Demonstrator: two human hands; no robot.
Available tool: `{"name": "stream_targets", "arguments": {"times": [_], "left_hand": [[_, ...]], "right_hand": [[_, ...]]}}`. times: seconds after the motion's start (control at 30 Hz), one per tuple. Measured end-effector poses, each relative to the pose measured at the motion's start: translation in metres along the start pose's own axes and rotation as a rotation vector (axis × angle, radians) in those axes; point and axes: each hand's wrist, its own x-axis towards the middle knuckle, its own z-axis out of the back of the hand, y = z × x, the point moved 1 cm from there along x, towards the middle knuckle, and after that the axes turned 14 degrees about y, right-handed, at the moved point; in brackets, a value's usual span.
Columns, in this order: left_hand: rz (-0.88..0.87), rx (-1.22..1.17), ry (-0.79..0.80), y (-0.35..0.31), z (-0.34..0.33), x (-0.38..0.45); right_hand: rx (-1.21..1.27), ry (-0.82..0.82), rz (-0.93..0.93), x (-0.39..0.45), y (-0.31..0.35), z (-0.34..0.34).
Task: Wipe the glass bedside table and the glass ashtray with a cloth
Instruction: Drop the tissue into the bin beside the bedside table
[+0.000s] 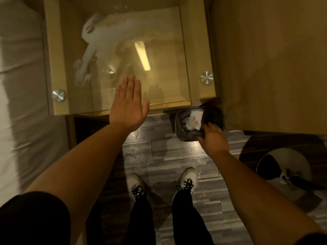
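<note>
Both hands reach forward from bare forearms. Left hand is flat, fingers straight and together, thumb out to the side, stretched over the front edge of the glass bedside table; whether the palm touches the glass cannot be told. Right hand is lower, off the table's front right corner, with its fingers curled over the near rim of a dark rectangular bin on the floor. Something white and crumpled lies inside the bin.

On the table, the glass top sits on a yellowish frame and is fixed by round metal studs, one at the front left corner and one at the front right. Its surface shows pale smears and the reflection of a long ceiling light. No cloth or ashtray can be made out.

Left of the table lies a bed with white sheets. Before the table, grey plank flooring carries the person's white shoes with black laces. Right of the table, beyond the bin, stands a round metal stool base.
</note>
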Motion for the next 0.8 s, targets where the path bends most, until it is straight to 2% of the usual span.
{"name": "stream_targets", "arguments": {"times": [0.2,0.33,0.4,0.6,0.8], "left_hand": [[-0.001,-0.005,0.075,0.001,0.006,-0.001],[0.001,0.005,0.16,0.0,0.024,-0.006],[0.009,-0.001,0.143,-0.001,0.037,-0.014],[0.014,-0.04,-0.003,0.004,0.102,-0.051],[0.075,-0.007,-0.095,0.047,0.154,-0.099]], "right_hand": [[0.023,-0.257,0.16,-0.023,0.013,0.028],[0.028,-0.375,0.249,-0.044,0.038,0.067],[0.011,-0.428,0.293,-0.054,0.056,0.091],[-0.155,-0.456,0.368,-0.081,0.112,0.164],[-0.294,-0.436,0.424,-0.11,0.194,0.214]]}}
